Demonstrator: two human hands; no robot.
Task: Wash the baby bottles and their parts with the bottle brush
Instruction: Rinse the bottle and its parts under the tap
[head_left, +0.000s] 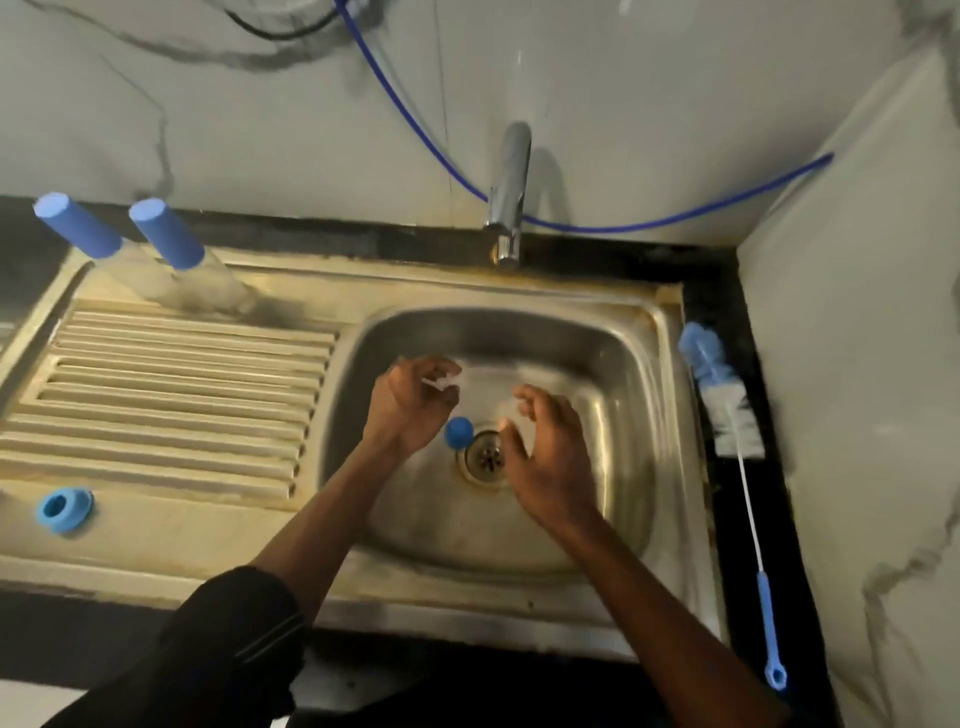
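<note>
Bottle (485, 397) is held over the sink (623, 415) so drips drain; left grip (410, 405) curls round it, right grip (550, 457) too blurred to tell; brush (727, 405) idle at worktop's (719, 280) right edge.

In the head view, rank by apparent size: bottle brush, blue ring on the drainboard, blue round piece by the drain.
bottle brush: clearly largest.
blue ring, then blue round piece: close, and the piece is lower, in the sink, so unsure.

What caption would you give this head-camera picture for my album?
Over the sink, left hand and right hand handle a blurred clear part; the bottle brush lies untouched on the counter.
</note>
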